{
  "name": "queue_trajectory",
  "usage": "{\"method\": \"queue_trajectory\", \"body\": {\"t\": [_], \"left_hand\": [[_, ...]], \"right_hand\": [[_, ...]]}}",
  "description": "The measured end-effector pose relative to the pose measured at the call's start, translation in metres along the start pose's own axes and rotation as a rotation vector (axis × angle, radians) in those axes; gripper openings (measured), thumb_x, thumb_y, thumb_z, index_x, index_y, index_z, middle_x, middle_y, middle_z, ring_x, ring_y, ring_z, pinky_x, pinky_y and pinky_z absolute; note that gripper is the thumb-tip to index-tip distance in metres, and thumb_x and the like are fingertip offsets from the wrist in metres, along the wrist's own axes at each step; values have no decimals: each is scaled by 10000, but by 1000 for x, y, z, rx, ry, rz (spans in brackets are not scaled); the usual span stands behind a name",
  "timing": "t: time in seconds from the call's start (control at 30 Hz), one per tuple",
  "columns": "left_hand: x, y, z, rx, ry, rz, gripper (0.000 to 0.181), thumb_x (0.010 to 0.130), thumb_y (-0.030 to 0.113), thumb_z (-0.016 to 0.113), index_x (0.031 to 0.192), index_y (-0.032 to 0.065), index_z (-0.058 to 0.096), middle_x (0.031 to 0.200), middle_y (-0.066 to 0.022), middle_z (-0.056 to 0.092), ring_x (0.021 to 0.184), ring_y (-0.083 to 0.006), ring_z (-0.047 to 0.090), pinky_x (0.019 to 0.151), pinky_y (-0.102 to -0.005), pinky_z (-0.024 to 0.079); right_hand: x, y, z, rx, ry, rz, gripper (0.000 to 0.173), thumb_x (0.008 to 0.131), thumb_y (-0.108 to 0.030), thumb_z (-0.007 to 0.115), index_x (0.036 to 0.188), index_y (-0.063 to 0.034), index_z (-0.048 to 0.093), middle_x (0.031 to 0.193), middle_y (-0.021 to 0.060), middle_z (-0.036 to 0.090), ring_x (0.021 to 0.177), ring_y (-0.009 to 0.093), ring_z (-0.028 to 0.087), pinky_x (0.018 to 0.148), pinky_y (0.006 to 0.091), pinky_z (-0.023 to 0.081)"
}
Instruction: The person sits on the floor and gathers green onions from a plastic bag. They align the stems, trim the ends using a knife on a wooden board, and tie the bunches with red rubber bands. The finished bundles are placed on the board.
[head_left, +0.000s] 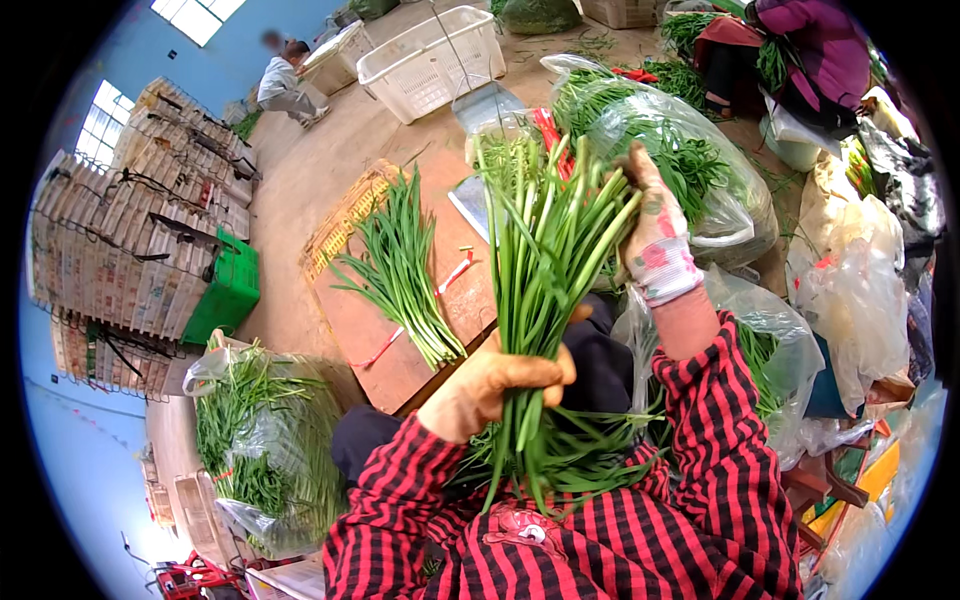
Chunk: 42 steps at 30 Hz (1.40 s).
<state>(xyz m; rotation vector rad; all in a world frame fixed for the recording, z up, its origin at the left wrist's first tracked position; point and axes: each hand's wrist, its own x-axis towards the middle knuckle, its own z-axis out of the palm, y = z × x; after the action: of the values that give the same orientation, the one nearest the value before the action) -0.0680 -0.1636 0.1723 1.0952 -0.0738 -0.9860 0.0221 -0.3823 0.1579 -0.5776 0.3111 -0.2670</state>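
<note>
My left hand (495, 382), in a tan glove, is closed around the leafy part of a bunch of garlic chives (536, 277) in front of my chest. The pale stem ends point away from me, and loose leaves hang over my lap. My right hand (660, 232), in a flower-patterned glove with a white cuff, is against the stem ends on the bunch's right side. Its fingers are partly hidden, so its grip is unclear. A smaller bunch of chives (405, 270) lies on a brown board (390, 375), across a red-and-white tie strip (455, 274).
Bagged greens stand at left (262, 450) and right (660, 150). Beyond the board are a metal scale pan (487, 105) and a white plastic crate (431, 64). Stacked crates (127, 247) line the left wall. One person (810, 60) sits at upper right; another (285, 82) squats farther back.
</note>
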Motion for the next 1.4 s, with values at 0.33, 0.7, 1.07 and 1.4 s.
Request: {"method": "queue_trajectory", "body": {"t": [0.33,0.7,1.07,1.4], "left_hand": [[-48,-12,-22,104,351,-44,292,746,-6,661,1033,-6,609,900,-70,629,614,-125,577,565,-247,472],[-33,-55,-23,499,484,75,894,764,-50,657,1522,135,221,1017,-35,617,676,-116,584,603,-250,498],[-53,-42,-20,208,444,87,437,760,-20,671,1189,2,589,1021,-104,679,597,-125,572,552,-245,471],[-64,-64,-31,373,560,122,502,794,-19,679,1271,39,535,963,-35,677,610,-85,572,553,-231,478]], "right_hand": [[10,-45,-68,-208,-106,-280,126,907,-199,666,925,-82,621,585,-80,471,448,33,368,382,219,282],[-52,34,-30,-1204,-725,207,429,840,-332,704,1064,30,650,803,131,667,690,189,629,653,319,495],[-19,-27,-33,409,-474,377,134,939,-179,587,1000,-60,603,602,-70,378,414,11,324,350,182,240],[-99,5,6,-1372,-577,-14,684,724,-409,796,1168,62,577,670,134,649,611,191,624,597,332,489]]}}
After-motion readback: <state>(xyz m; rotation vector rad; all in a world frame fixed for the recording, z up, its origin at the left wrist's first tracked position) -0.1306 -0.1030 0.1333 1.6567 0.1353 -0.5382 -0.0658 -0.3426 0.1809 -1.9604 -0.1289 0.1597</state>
